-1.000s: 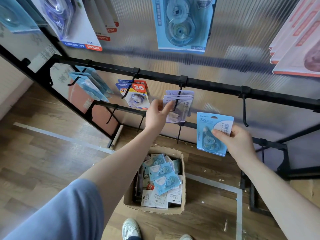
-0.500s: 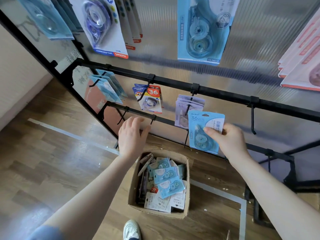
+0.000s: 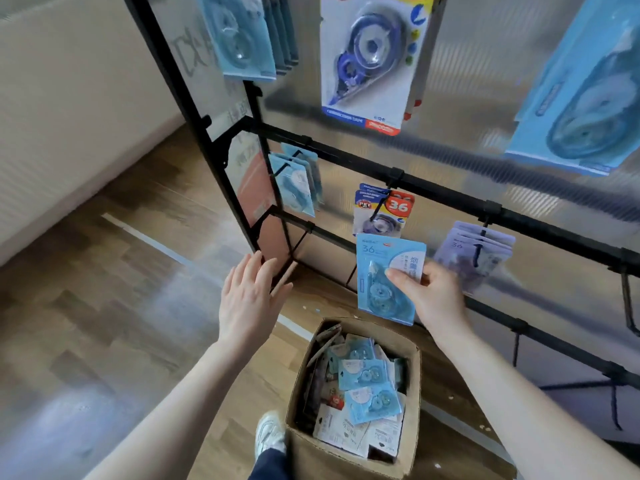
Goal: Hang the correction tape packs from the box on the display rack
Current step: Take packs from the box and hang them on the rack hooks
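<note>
The right hand (image 3: 433, 299) pinches a blue pack (image 3: 388, 277) in front of the rack (image 3: 450, 195), at twelve o'clock from the box (image 3: 412, 358). The left hand (image 3: 247, 299) is spread and holds nothing. With a one-sided pinch, the pack may tilt and miss the hook (image 3: 379, 204).

Quick count: two hands up, the left hand (image 3: 251, 299) with nothing in it and the right hand (image 3: 433, 299) holding one blue pack (image 3: 384, 271). One cardboard box (image 3: 412, 375) on the floor, with three blue packs (image 3: 367, 386) face up on top; the rest underneath is a jumble I can't count. One display rack (image 3: 446, 195). One white shoe (image 3: 270, 434).
</note>
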Demonstrator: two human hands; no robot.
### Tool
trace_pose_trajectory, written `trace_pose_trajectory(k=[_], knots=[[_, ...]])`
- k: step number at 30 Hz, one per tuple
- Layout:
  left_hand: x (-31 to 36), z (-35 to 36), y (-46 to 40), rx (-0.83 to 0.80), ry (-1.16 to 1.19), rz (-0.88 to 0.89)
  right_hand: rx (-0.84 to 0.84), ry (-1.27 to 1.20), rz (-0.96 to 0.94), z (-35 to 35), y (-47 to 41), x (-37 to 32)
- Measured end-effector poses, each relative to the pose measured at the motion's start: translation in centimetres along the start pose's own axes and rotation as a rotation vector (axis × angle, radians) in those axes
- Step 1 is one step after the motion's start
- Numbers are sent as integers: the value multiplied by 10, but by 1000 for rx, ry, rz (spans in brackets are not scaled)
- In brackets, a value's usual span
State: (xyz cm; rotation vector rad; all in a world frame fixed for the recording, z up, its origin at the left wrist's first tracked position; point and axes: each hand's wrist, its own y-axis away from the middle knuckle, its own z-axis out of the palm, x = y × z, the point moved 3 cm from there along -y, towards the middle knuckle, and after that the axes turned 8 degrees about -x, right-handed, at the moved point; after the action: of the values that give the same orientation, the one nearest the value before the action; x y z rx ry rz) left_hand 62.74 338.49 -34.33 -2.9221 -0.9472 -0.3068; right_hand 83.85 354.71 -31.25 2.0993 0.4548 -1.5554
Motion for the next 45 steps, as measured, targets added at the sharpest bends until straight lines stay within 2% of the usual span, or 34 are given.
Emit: trace_pose_trajectory(k=[6,11,16,26,39,45], knots=[[-64,-5,-32,-10,-19,-6,-47,-26,-38,78,-40,-26],[-116,-5,-64,-17,7,-13,-50,-49,2,140,-80,-37],[-157,3,-85,-56,30,-21,-51,-58,15,179,-112,-41],[-168,14,-105,-81,22,-37,-48,-92,46,186,-139,-34],[-159,24,-106,-77,3,-7,-151,-1,36,189,-146,-38],[-160,28,-102,-93,4,-1,-35,-65,-10,189,-142,-40]])
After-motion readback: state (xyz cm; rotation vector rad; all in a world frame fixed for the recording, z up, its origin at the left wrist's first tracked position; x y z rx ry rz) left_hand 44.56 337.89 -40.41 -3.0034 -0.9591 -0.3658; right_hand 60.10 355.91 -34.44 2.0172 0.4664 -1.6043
